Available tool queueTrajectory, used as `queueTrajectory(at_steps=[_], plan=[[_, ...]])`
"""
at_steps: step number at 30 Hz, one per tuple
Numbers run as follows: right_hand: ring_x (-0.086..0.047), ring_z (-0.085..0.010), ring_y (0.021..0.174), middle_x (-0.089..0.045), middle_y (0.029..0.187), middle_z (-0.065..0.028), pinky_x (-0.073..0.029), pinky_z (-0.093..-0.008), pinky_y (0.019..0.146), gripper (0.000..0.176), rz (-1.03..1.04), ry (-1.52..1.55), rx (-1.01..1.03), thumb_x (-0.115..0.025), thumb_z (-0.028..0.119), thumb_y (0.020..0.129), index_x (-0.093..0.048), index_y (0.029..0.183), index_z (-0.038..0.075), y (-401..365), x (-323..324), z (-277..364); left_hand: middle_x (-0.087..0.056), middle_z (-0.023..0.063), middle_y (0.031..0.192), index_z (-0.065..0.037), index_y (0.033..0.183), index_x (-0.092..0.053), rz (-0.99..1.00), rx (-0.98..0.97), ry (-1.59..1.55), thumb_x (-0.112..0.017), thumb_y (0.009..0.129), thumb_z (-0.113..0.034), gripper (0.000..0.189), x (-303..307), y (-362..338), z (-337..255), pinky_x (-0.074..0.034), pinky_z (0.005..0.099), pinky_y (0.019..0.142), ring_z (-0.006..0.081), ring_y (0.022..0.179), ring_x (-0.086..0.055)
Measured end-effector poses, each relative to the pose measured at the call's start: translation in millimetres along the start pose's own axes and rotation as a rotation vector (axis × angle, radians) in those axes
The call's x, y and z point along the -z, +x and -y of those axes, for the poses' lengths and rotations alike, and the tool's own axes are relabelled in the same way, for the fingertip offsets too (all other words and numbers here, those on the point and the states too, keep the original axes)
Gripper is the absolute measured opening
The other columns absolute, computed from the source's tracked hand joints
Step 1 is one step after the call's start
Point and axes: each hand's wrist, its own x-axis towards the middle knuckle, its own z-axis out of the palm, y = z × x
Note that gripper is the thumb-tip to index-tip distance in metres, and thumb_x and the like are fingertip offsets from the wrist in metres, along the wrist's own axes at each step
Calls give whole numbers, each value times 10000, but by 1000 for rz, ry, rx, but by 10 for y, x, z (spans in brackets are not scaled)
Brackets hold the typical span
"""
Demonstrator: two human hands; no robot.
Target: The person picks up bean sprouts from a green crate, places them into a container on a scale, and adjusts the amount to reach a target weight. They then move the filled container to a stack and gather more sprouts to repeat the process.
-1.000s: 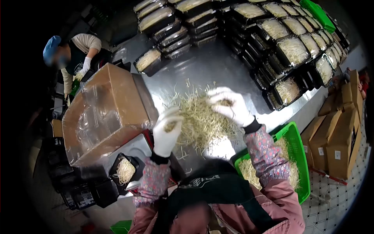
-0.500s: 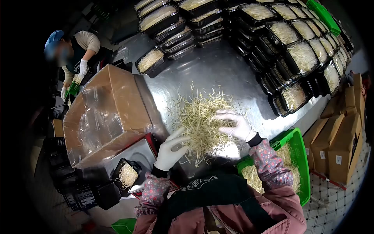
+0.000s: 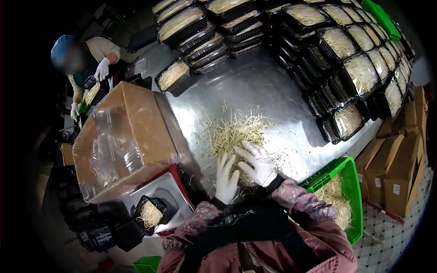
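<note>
A loose heap of bean sprouts point(image 3: 234, 134) lies on the metal table point(image 3: 205, 98) in front of me. My left hand point(image 3: 226, 179), in a white glove, rests at the near left side of the heap with its fingers stretched forward. Beside it, my right hand point(image 3: 258, 164), gloved too, lies on the sprouts with fingers spread. Some sprouts show below and between the two hands; part of the heap is hidden under them. Neither hand is closed around anything.
A plastic-lined cardboard box point(image 3: 152, 120) stands left, near a scale point(image 3: 175, 198) bearing a black tray of sprouts point(image 3: 150, 214). Packed trays point(image 3: 362, 73) are stacked along the back and right. A green basket point(image 3: 355, 191) is at right. A co-worker point(image 3: 98, 50) handles sprouts at far left.
My hands have come closer together and nearer my body, the right one moving left across the heap. Sprouts have shifted toward me, baring table on the right. The co-worker's hands have moved.
</note>
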Motion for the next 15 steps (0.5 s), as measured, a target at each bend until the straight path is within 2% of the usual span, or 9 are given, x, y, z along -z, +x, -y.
queueTrajectory(at_steps=[2, 4, 5, 6, 8, 9, 11, 13, 15], plan=[[-461, -320, 1317, -532, 1427, -88, -278, -457, 1146, 456, -150, 37, 69, -607, 359, 932, -574, 1371, 240, 141, 165, -296, -305, 214, 1552, -79, 1438, -460, -105, 66, 42, -561, 950, -179, 508, 245, 156, 158, -174, 468, 1194, 352, 1466, -229], [-471, -328, 1318, -576, 1371, -130, -273, -470, 1148, 438, -301, 20, -42, -599, 361, 942, -591, 1352, 207, 406, 361, -684, -315, 220, 1544, -14, 1433, -438, -372, 126, -8, -590, 936, -173, 543, 390, 524, 501, -223, 421, 1177, 359, 1434, -290], [-431, -342, 1348, -533, 1412, -154, -248, -483, 1159, 460, -340, -48, -143, -584, 374, 951, -572, 1370, 184, 559, 382, -950, -291, 228, 1553, -5, 1451, -397, -438, 128, 87, -586, 945, -203, 575, 426, 745, 832, -234, 439, 1167, 376, 1436, -280], [-327, -346, 1421, -424, 1505, -156, -201, -483, 1182, 556, -301, -157, -280, -553, 415, 960, -473, 1448, 160, 665, 475, -1031, -268, 236, 1562, 4, 1469, -356, -506, 135, 182, -582, 953, -232, 610, 463, 965, 1164, -246, 457, 1157, 393, 1438, -271], [-206, -341, 1479, -297, 1580, -147, -145, -488, 1202, 652, -305, -311, -427, -512, 456, 970, -349, 1514, 136, 903, 266, -1452, -244, 248, 1568, -11, 1500, -298, -511, 261, 331, -556, 965, -322, 670, 437, 1324, 1465, -199, 505, 1171, 420, 1452, -220], [-150, -337, 1498, -238, 1606, -137, -110, -501, 1209, 700, -249, -418, -481, -475, 495, 974, -283, 1539, 130, 1007, 162, -1464, -234, 241, 1575, -22, 1510, -276, -446, 285, 360, -529, 969, -372, 692, 417, 1474, 1432, -163, 537, 1172, 427, 1460, -191], [-152, -340, 1497, -264, 1589, -172, -93, -489, 1215, 671, -193, -420, -355, -444, 487, 986, -316, 1524, 107, 1164, -133, -1333, -224, 211, 1592, -56, 1519, -286, -239, 331, 503, -451, 982, -465, 696, 233, 1691, 1222, -66, 602, 1170, 420, 1482, -126], [-176, -333, 1492, -299, 1571, -182, -105, -470, 1220, 622, -31, -316, -114, -448, 436, 997, -345, 1510, 100, 1141, -396, -1162, -262, 141, 1597, -110, 1511, -351, -118, 56, 489, -385, 1012, -426, 591, -10, 1648, 1075, -21, 608, 1175, 386, 1493, -125], [-226, -322, 1479, -338, 1555, -167, -151, -460, 1217, 571, 140, -48, 101, -491, 360, 994, -382, 1495, 110, 957, -519, -1002, -383, 91, 1548, -133, 1496, -383, 112, -67, 270, -444, 1014, -303, 515, -112, 1436, 893, -40, 563, 1198, 328, 1476, -239]])
